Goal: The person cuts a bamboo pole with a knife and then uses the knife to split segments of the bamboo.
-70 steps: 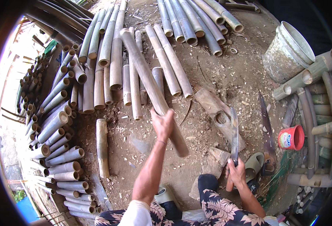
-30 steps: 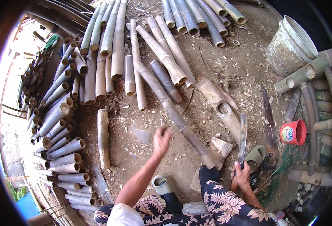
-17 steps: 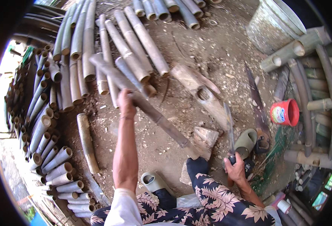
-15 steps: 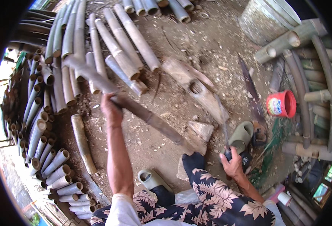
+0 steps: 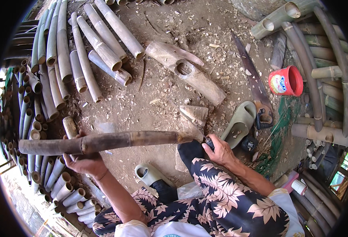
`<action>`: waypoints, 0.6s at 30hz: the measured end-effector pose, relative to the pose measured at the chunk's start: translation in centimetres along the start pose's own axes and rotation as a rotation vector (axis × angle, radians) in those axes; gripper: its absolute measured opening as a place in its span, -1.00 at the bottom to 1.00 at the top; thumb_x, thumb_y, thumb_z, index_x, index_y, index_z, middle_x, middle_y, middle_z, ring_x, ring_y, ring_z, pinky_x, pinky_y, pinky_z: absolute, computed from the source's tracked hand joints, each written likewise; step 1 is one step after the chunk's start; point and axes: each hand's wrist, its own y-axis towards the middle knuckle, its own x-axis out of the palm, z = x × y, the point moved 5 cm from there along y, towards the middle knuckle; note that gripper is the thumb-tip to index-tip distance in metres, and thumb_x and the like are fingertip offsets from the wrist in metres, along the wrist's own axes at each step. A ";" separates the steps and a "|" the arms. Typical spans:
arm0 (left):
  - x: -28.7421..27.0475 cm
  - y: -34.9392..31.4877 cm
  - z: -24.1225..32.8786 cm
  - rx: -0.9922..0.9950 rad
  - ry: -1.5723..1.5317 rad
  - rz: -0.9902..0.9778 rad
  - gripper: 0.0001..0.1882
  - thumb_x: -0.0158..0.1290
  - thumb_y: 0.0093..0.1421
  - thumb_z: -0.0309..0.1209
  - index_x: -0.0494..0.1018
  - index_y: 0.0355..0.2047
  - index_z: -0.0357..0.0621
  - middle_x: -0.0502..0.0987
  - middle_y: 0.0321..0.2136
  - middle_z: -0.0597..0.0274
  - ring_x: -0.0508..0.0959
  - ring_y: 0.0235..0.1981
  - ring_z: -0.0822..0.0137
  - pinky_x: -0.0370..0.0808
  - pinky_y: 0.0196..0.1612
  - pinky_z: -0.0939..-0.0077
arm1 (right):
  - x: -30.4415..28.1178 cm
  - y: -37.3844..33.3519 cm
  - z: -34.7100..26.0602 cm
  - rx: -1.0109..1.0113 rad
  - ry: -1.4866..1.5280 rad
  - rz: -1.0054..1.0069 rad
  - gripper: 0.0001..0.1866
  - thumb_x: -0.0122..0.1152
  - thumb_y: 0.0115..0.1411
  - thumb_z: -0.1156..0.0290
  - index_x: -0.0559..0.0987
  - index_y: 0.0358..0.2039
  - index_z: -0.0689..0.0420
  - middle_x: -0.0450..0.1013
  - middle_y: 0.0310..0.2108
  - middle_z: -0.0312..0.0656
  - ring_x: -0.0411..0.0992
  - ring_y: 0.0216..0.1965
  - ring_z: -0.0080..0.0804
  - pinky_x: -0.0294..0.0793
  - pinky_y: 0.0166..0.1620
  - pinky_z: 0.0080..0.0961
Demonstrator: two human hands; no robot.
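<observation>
My left hand (image 5: 86, 160) is closed round a brown bamboo pole (image 5: 150, 138), holding it from below near its thick left part. The pole lies almost level across the view, its pale right end just above my dark-socked foot (image 5: 190, 153). At that end my right hand (image 5: 221, 152) is closed on the dark handle of a knife (image 5: 209, 143). Its thin blade points up and left, partly behind or against the pole's tip; whether it touches cannot be made out. A small wooden block (image 5: 195, 113) sits just beyond.
A log with a hole (image 5: 211, 89) lies ahead. To the right are a handsaw (image 5: 257, 85), a red bucket (image 5: 277, 83), an olive slipper (image 5: 240, 122) and a bamboo rack (image 5: 318, 118). Bamboo poles (image 5: 99, 43) fill the left side; wood chips litter the dirt floor.
The pole has swung from a steep slant to nearly level, its far end coming down left. My left hand moved down and left with it; the right hand with the knife shifted slightly left.
</observation>
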 end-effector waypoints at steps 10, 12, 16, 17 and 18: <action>-2.4 1.5 2.2 -0.022 0.096 -0.022 -0.55 0.10 0.23 -0.14 0.34 0.00 -0.13 0.42 -0.35 0.23 0.50 -0.35 0.29 0.50 -0.09 0.32 | 0.9 -0.2 -0.3 0.011 -0.029 -0.083 -0.57 0.07 0.27 0.10 0.35 -0.09 0.23 0.47 -0.28 0.20 0.46 -0.29 0.26 0.48 -0.25 0.00; -2.0 1.5 2.8 -0.017 0.126 -0.011 -0.55 0.13 0.21 -0.13 0.36 -0.03 -0.14 0.43 -0.31 0.26 0.50 -0.31 0.31 0.48 -0.07 0.35 | 0.0 0.0 -1.8 -0.076 0.018 0.006 -0.57 0.12 0.26 0.13 0.38 -0.07 0.25 0.48 -0.28 0.16 0.49 -0.30 0.21 0.51 -0.25 -0.08; -2.3 2.1 3.6 0.009 0.189 0.080 -0.64 0.18 0.20 -0.24 0.39 -0.09 -0.14 0.45 -0.31 0.31 0.48 -0.32 0.39 0.47 -0.13 0.44 | -2.8 -0.6 -6.7 -0.366 0.212 0.215 -0.64 0.22 0.21 0.32 0.43 -0.08 0.27 0.49 -0.32 0.07 0.55 -0.38 -0.06 0.54 -0.32 -0.31; -2.7 2.7 3.7 0.001 0.190 0.035 -0.66 0.18 0.20 -0.27 0.39 -0.10 -0.13 0.45 -0.32 0.32 0.48 -0.33 0.41 0.47 -0.14 0.45 | -2.7 -0.8 -6.6 -0.425 0.256 0.249 -0.65 0.23 0.19 0.34 0.42 -0.09 0.27 0.49 -0.34 0.05 0.54 -0.41 -0.05 0.54 -0.34 -0.29; -3.0 3.0 3.7 -0.007 0.190 -0.011 -0.68 0.18 0.21 -0.30 0.39 -0.10 -0.12 0.46 -0.33 0.33 0.47 -0.34 0.42 0.47 -0.16 0.46 | -2.4 -1.0 -6.3 -0.484 0.300 0.283 -0.66 0.24 0.18 0.36 0.42 -0.10 0.27 0.49 -0.37 0.03 0.53 -0.44 -0.05 0.53 -0.36 -0.27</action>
